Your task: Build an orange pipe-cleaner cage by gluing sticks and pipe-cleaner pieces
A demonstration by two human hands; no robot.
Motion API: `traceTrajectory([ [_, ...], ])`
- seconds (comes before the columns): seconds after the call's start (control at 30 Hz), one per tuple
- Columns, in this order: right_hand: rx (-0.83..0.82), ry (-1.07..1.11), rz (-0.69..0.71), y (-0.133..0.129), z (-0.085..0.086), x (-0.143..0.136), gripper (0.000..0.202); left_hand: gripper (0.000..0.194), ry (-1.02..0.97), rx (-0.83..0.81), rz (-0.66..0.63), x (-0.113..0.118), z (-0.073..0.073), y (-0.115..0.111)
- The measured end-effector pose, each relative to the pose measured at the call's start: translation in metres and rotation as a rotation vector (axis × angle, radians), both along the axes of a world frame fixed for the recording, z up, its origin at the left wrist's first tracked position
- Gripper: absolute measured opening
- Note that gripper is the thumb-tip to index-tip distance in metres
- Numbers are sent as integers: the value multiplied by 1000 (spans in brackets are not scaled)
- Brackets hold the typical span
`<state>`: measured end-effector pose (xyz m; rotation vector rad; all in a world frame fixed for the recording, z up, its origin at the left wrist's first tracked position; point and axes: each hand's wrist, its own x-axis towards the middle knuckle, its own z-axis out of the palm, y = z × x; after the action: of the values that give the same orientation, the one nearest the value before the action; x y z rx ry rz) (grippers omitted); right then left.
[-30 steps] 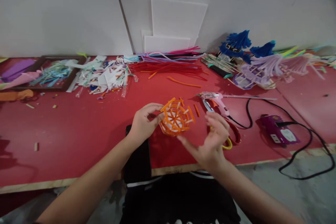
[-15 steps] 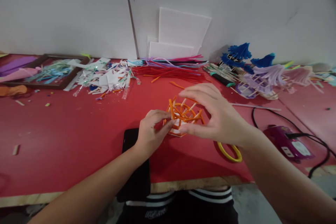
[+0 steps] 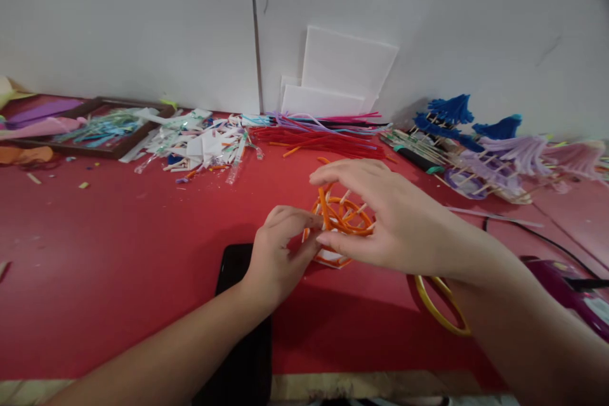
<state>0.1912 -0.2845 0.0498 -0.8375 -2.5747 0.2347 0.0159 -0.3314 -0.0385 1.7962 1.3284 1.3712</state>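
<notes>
A small cage-like structure of orange pipe cleaners [image 3: 358, 221] and pale sticks stands on a white base on the red table. At its left side, my left hand [image 3: 281, 250] is closed, thumb and fingertips pinching an orange pipe cleaner [image 3: 325, 208] that sticks upward. My right hand [image 3: 397, 219] arches over the structure's right side, thumb and fingers spread apart. Its thumb tip lies close to the left fingertips, and the forefinger reaches near the top of the upright pipe cleaner. The right hand hides part of the structure.
A black phone [image 3: 240, 336] lies beneath my left forearm. By my right wrist are yellow scissor-like handles [image 3: 440, 307]. Red pipe cleaners [image 3: 318, 141], scraps [image 3: 202, 146] and blue pleated pieces [image 3: 450, 109] line the back. A purple power strip [image 3: 564, 285] sits at right.
My right hand has shifted left over the structure, its forefinger now near the upright pipe cleaner's top. The left hand keeps its pinch. The view has tilted up and turned slightly left.
</notes>
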Motion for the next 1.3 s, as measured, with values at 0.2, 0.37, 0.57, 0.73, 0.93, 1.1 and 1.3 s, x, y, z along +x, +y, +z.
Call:
traceTrajectory([
  [0.2, 34, -28, -18, 0, -8, 1, 45, 10, -17, 36, -18, 1, -1, 0],
  [0.37, 34, -13, -33, 0, -8, 2, 44, 9, 0, 52, -8, 1, -1, 0],
  [0.57, 43, 5, -53, 1, -7, 2, 37, 7, 11, 43, 0, 0, -1, 0],
  [0.73, 56, -15, -57, 2, -6, 6, 40, 7, 51, 110, 12, 0, -3, 0],
  [0.93, 45, -31, -25, 1, -6, 4, 37, 10, 102, 207, 13, -1, -5, 1],
  [1.1, 44, -29, -19, -2, -7, 2, 34, 10, 105, 230, 25, 0, -4, 1],
  [1.3, -8, 107, 34, 5, 7, 8, 30, 7, 73, 227, 20, 0, -6, 1],
])
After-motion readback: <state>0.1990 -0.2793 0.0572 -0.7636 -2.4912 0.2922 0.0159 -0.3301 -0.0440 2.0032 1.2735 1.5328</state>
